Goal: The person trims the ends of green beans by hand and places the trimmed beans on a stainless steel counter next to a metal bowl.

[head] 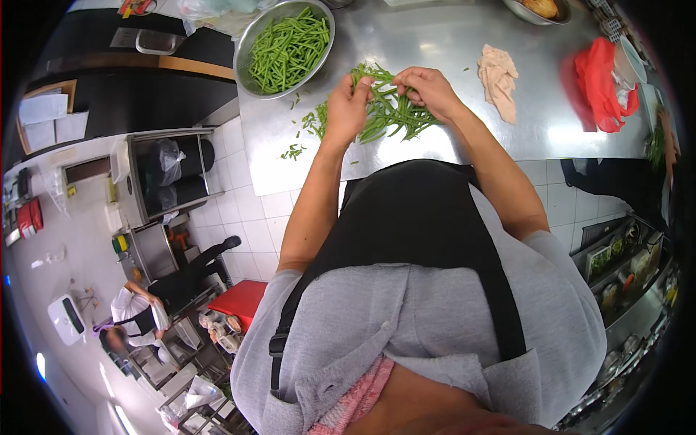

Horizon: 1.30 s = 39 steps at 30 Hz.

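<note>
My left hand point(350, 106) is closed on green beans, whose ends show by its thumb and fingertips. Close beside it, my right hand point(427, 91) pinches a green bean between thumb and forefinger. Under and between both hands lies a loose pile of green beans point(399, 117) on the stainless steel table point(451, 32). Small cut or snapped bean ends point(293, 152) are scattered left of the pile. Up and to the left, a metal colander or bowl point(241, 68) holds many green beans point(291, 51).
A crumpled beige cloth point(497, 81) lies right of my hands. Farther right are a red plastic bag point(598, 87) and a pale bowl point(631, 62). A metal bowl point(535, 19) with food stands at the back. One person point(136, 315) is at lower left, another point(620, 176) at the right edge.
</note>
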Available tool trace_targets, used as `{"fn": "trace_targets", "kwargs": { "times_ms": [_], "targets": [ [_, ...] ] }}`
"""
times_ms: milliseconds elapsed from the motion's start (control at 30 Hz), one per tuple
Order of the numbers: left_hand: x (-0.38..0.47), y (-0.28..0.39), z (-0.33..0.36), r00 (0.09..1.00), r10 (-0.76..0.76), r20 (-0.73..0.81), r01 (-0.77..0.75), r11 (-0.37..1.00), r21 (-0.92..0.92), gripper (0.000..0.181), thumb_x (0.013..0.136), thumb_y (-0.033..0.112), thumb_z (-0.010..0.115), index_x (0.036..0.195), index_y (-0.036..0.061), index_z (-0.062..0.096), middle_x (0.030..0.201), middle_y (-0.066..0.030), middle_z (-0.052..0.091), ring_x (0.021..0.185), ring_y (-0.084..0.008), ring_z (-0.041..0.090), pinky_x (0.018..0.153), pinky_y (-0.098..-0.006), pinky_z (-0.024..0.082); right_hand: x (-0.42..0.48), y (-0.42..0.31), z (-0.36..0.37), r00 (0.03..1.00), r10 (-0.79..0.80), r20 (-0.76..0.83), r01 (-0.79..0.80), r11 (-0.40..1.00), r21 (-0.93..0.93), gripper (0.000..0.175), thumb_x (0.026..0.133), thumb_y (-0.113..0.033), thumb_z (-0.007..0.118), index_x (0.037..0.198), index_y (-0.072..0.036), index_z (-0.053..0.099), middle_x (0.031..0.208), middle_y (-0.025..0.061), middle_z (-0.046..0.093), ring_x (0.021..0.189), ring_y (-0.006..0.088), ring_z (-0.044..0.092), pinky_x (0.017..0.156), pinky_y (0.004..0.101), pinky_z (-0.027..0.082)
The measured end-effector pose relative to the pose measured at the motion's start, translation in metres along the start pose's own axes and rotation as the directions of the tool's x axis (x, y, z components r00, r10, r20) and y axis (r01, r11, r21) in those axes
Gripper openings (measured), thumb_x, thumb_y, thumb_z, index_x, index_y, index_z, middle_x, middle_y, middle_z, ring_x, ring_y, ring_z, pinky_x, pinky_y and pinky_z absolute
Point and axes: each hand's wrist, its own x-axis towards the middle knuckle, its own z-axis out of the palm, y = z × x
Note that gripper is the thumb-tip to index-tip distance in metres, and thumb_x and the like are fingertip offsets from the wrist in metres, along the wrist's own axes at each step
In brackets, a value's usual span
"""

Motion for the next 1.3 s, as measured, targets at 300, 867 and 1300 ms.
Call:
{"fn": "trace_targets", "kwargs": {
  "times_ms": [300,867,1300],
  "targets": [
    [0.002,-0.012,0.005,0.987,0.125,-0.106,-0.125,0.992,0.004,0.016,0.106,0.019,0.060,0.103,0.0038,0.063,0.076,0.0033,0.060,0.058,-0.0022,0.043,0.051,-0.0215,0.033,-0.007,-0.004,0.029,0.995,0.061,0.084,-0.039,0.969,-0.243,0.015,0.097,-0.014,0.066,0.096,-0.001,0.071,0.074,-0.0014,0.059,0.057,0.0031,0.043,0.051,0.0198,0.032],
    [0.053,0.053,-0.083,0.923,0.378,-0.064,-0.255,0.729,0.635,0.024,0.089,0.022,0.075,0.101,0.0023,0.078,0.094,-0.0177,0.075,0.086,-0.0317,0.072,0.079,-0.0404,0.055,-0.007,0.000,0.007,0.983,0.165,0.083,-0.185,0.892,0.412,0.015,0.100,-0.015,0.054,0.097,-0.001,0.058,0.071,0.0000,0.046,0.059,0.0119,0.045,0.049,0.0247,0.034],
    [-0.010,-0.056,-0.039,0.982,0.180,0.063,-0.177,0.741,0.648,0.013,0.082,0.013,0.074,0.086,0.0010,0.073,0.084,-0.0165,0.070,0.068,-0.0269,0.066,0.067,-0.0382,0.053,0.012,0.014,0.025,0.996,-0.029,0.084,0.063,0.895,-0.442,0.024,0.102,-0.020,0.063,0.113,-0.003,0.075,0.077,0.0021,0.065,0.061,0.0087,0.054,0.058,0.0251,0.045]
  ]
}}
